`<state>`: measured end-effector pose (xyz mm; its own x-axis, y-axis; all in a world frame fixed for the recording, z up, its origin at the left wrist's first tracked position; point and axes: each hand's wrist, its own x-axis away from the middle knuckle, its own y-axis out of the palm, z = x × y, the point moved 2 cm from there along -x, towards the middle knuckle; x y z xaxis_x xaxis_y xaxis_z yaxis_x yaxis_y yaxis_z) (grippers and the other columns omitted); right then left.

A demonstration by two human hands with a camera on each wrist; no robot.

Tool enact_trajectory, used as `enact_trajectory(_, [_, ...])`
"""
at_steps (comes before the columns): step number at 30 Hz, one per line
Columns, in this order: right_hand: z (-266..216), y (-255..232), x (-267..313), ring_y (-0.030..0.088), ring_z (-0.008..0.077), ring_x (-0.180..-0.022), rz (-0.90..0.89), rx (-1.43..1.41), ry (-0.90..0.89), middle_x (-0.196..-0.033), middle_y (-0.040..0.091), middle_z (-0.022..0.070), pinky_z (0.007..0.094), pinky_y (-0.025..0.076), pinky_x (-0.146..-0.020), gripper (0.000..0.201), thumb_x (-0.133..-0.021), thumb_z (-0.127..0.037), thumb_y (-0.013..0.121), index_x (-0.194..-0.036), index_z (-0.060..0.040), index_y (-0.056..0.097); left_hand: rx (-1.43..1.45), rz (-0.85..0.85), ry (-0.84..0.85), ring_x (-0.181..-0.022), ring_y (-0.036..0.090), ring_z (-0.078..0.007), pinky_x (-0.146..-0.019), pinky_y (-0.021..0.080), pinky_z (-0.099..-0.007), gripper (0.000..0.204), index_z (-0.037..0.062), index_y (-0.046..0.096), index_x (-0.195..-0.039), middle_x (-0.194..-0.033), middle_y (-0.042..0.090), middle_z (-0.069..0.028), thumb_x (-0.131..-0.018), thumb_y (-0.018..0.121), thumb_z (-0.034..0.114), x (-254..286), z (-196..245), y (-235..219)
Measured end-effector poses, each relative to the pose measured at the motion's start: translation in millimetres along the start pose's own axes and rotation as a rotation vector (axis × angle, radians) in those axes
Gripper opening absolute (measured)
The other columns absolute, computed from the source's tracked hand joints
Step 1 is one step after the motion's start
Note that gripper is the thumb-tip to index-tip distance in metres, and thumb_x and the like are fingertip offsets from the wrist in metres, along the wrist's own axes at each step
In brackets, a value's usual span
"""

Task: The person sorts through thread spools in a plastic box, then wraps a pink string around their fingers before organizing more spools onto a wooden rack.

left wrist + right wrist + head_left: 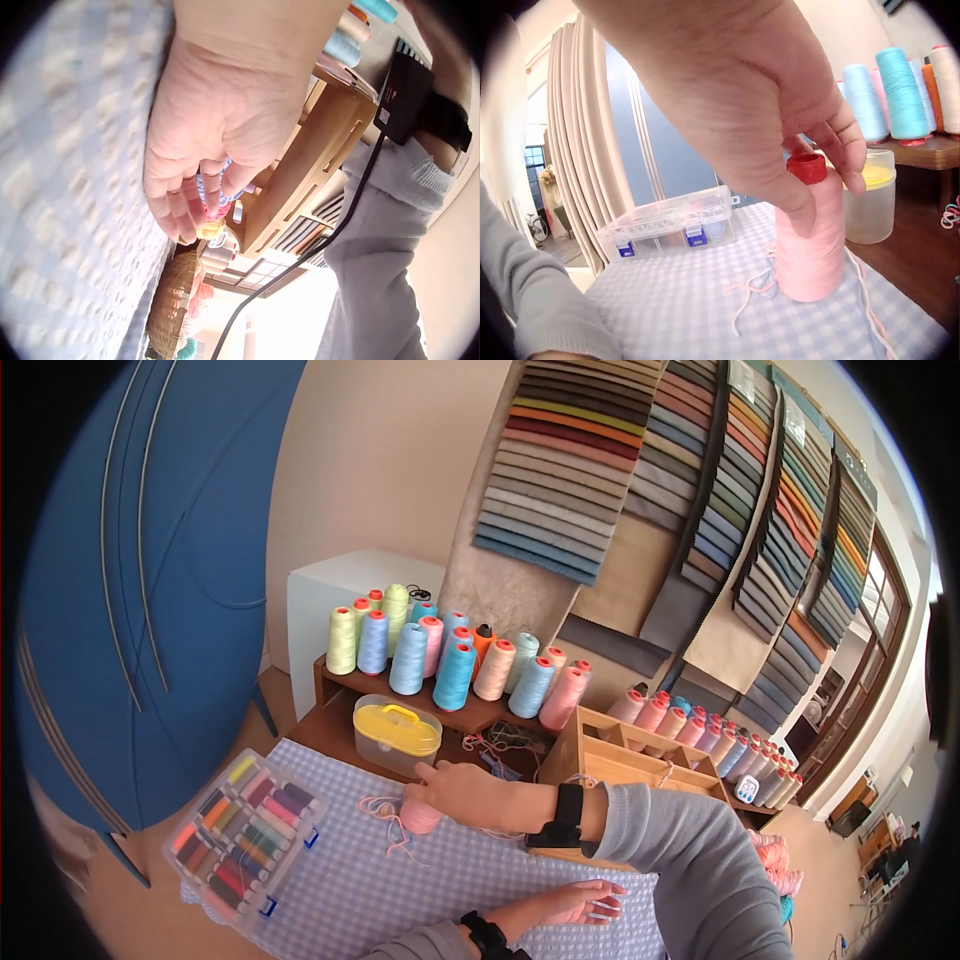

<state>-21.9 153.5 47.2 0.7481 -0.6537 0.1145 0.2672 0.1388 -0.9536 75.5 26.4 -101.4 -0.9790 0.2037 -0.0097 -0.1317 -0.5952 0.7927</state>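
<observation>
A pink thread cone (pixel 810 255) with a red top (pixel 808 168) stands upright on the checkered cloth (pixel 682 300). My right hand (pixel 735 112) grips its upper end from above, thumb on one side and fingers on the other. In the head view the right hand (pixel 445 790) partly covers the cone (pixel 421 817). Loose pink and white yarn (pixel 757 289) lies around its base. My left hand (pixel 575 903) rests on the cloth nearer to me, fingers relaxed and holding nothing; the left wrist view shows that hand (pixel 217 120) with fingers slightly bent.
A clear case of small spools (pixel 245 840) lies at the left. Behind the cone is a yellow-lidded container (pixel 397 732); a wooden box (pixel 620 760) stands to the right. Many thread cones (pixel 455 678) line a raised shelf, with fabric samples (pixel 560 460) above. A woven basket (pixel 171 304) sits beyond the cloth.
</observation>
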Motion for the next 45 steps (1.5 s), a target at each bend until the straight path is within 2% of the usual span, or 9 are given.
enact_trajectory(5, [20,-25,26,0.057,0.0312,-0.086,0.031,-0.235,0.120,-0.097,0.048,0.0154,0.0385,0.049,-0.070,0.034,-0.073,-0.007,0.057,-0.105,-0.0050,0.049,-0.024,0.002,0.022,-0.107,0.048,-0.0172,-0.091,0.042,-0.0317,0.034,0.0094,0.042,-0.120,-0.108,0.047,-0.0057,-0.093,0.041,0.030,3,1,3])
enact_trajectory(9, [61,-75,64,0.054,0.0338,-0.093,0.348,-0.548,0.189,-0.102,0.050,0.0166,0.0390,0.043,-0.082,0.033,-0.078,-0.007,0.052,-0.111,-0.0032,0.046,-0.011,-0.003,0.023,-0.107,0.048,-0.0168,-0.091,0.042,-0.0315,0.035,0.0100,0.041,-0.120,-0.108,0.047,-0.0049,-0.092,0.043,0.031,2,0,3])
enact_trajectory(13, [113,-119,109,0.050,0.0324,-0.100,0.642,-0.522,0.428,-0.103,0.051,0.0182,0.0368,0.041,-0.085,0.032,-0.080,-0.010,0.054,-0.110,-0.0037,0.046,-0.022,-0.014,0.022,-0.107,0.048,-0.0170,-0.091,0.042,-0.0317,0.037,0.0097,0.041,-0.121,-0.108,0.047,-0.0048,-0.092,0.044,0.032,2,-1,2])
enact_trajectory(15, [136,-128,130,0.051,0.0349,-0.097,0.786,-0.308,0.570,-0.102,0.050,0.0190,0.0378,0.042,-0.083,0.031,-0.080,-0.012,0.053,-0.109,-0.0039,0.046,-0.025,-0.009,0.029,-0.108,0.048,-0.0171,-0.091,0.041,-0.0317,0.038,0.0094,0.040,-0.122,-0.109,0.048,-0.0049,-0.092,0.044,0.032,2,-1,2])
enact_trajectory(18, [166,-128,155,0.052,0.0397,-0.090,0.813,-0.049,0.739,-0.100,0.050,0.0211,0.0397,0.043,-0.078,0.030,-0.080,-0.014,0.054,-0.107,-0.0041,0.046,-0.040,-0.006,0.025,-0.108,0.048,-0.0172,-0.091,0.041,-0.0317,0.038,0.0090,0.040,-0.122,-0.109,0.048,-0.0049,-0.092,0.043,0.032,3,1,3])
enact_trajectory(29, [287,-26,188,0.055,0.0421,-0.088,0.501,-0.057,1.184,-0.099,0.053,0.0262,0.0446,0.045,-0.077,0.031,-0.079,-0.024,0.052,-0.103,-0.0043,0.049,-0.037,0.011,0.011,-0.108,0.048,-0.0172,-0.092,0.041,-0.0314,0.037,0.0085,0.040,-0.122,-0.109,0.048,-0.0055,-0.093,0.040,0.032,3,0,2])
enact_trajectory(39, [284,13,174,0.057,0.0366,-0.094,0.140,-0.390,1.164,-0.098,0.060,0.0238,0.0416,0.046,-0.079,0.034,-0.076,-0.017,0.050,-0.106,-0.0015,0.051,-0.016,-0.005,0.007,-0.109,0.046,-0.0178,-0.092,0.041,-0.0316,0.038,0.0087,0.038,-0.124,-0.109,0.045,-0.0056,-0.093,0.040,0.031,0,-2,-1])
enact_trajectory(42, [282,21,172,0.060,0.0315,-0.082,0.062,-0.385,1.120,-0.092,0.061,0.0193,0.0365,0.047,-0.066,0.035,-0.073,-0.013,0.056,-0.106,-0.0018,0.050,-0.015,0.004,0.000,-0.110,0.046,-0.0180,-0.092,0.041,-0.0317,0.038,0.0088,0.037,-0.124,-0.110,0.045,-0.0059,-0.093,0.040,0.032,0,-1,0])
enact_trajectory(45, [286,29,173,0.059,0.0333,-0.086,0.082,-0.380,1.077,-0.094,0.061,0.0196,0.0379,0.046,-0.070,0.036,-0.072,-0.011,0.057,-0.106,-0.0020,0.048,-0.020,0.002,-0.002,-0.110,0.046,-0.0182,-0.092,0.041,-0.0318,0.038,0.0088,0.037,-0.124,-0.110,0.045,-0.0060,-0.093,0.040,0.032,1,0,1])
